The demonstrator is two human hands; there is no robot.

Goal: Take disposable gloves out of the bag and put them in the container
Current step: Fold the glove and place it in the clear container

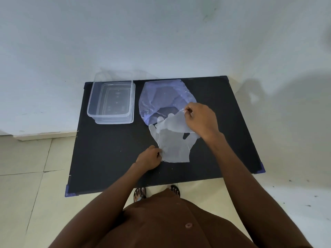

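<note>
A clear plastic bag lies open on the black table, its mouth facing me. Two thin translucent disposable gloves lie partly over each other just in front of the bag. The lower glove rests flat on the table, and my left hand pinches its cuff edge at the left. My right hand pinches the cuff of the upper glove and lifts it off the lower one. A clear rectangular container stands at the table's far left with nothing visible inside.
A white wall rises right behind the table's far edge. Tiled floor surrounds the table, and my feet in sandals show under its near edge. Bare black tabletop lies to the left of my left hand.
</note>
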